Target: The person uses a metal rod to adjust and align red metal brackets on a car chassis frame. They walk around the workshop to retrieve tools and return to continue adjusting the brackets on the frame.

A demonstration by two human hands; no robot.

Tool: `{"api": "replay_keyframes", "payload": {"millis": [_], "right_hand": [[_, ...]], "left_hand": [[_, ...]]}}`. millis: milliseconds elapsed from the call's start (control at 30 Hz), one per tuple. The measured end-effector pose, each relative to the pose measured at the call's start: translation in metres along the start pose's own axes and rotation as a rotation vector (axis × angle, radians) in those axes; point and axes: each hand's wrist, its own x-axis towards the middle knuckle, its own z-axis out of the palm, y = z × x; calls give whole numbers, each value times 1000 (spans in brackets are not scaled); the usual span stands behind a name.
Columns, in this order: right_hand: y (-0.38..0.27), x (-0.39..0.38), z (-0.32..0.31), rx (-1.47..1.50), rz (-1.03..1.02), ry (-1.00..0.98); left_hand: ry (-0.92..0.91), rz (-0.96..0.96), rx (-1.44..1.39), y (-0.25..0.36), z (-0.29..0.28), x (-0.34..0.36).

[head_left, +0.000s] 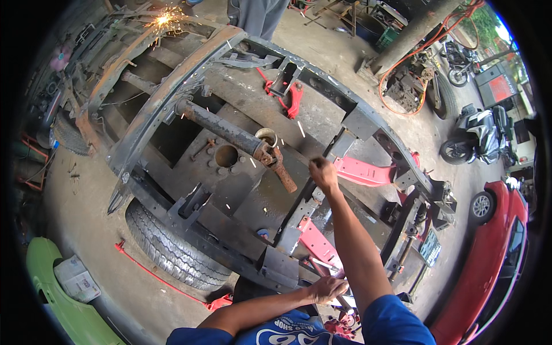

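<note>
While together, right fingers (317,164) near dark crossmember (306,209); left fingers (339,285), hold unclear, near red bracket (319,244).

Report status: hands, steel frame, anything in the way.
Right hand at crossmember, hold unclear. Left hand near red bracket, hold unclear. Rusty shaft left of right hand. Sparks at steel frame's far left.

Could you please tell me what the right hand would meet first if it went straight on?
The right hand would probably meet the red metal part first, though depth is unclear and it may pass above it.
</note>
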Motion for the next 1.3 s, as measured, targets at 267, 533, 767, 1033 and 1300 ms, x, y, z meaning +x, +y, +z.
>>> {"api": "replay_keyframes", "payload": {"millis": [267,533,767,1033,1300], "right_hand": [[104,-261,-153,1,388,91],[138,-431,-114,155,472,62],[80,-447,-106,218,319,15],[-14,-513,-140,362,12,-176],[-111,-579,-71,557,-83,-737]], "left_hand": [[-17,152,126,-11,33,-19],[394,374,240,22,91,13],[-42,-61,-528,116,71,20],[344,-92,-1135,222,-9,-58],[854,-140,-1243,251,-36,-228]]}}
